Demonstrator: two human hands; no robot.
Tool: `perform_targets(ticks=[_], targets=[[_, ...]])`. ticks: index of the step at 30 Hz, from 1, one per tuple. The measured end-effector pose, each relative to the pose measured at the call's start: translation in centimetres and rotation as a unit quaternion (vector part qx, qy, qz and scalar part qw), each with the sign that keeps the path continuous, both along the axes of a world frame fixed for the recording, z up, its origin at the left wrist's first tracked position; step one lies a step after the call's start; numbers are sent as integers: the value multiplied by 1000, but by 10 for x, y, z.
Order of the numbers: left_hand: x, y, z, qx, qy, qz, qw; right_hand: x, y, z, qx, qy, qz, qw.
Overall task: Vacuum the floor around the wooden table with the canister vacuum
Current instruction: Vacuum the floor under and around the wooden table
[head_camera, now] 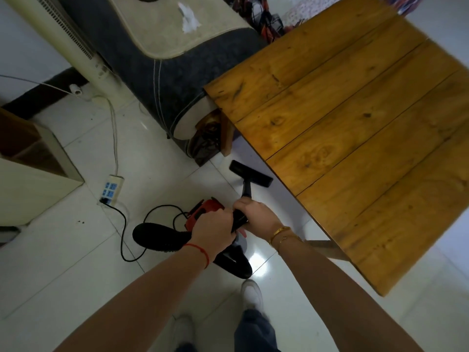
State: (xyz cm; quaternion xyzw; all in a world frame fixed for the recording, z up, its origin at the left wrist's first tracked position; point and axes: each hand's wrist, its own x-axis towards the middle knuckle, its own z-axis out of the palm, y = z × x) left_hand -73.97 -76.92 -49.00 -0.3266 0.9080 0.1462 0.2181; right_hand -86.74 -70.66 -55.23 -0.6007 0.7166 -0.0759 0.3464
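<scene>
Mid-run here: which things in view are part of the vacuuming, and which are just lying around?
In use: vacuum, nozzle, power cord, power strip, wooden table, left hand, right hand.

Bystanders: sofa, cabinet.

Red-and-black vacuum (203, 217) — honey-brown table (355, 128) — white floor tiles (76, 262)

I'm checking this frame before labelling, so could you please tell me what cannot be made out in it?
All in the head view:
- Vacuum body: mostly covered by the left hand; its switch is unseen.
- Wand: the right hand hides its upper part.
- Floor under the wooden table: hidden by the tabletop.
- Power strip: sockets too small to read.
- Sofa: cut off by the top edge.
</scene>
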Motion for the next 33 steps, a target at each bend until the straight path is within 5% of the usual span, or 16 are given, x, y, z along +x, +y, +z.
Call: perform_targets(ticks=[22,33], targets=[[98,69,32,19,-17,-323,946,171,141,28,19,9,-332,943],[104,93,50,-47,25,-471,881,206,185,46,-3,-26,-466,884]])
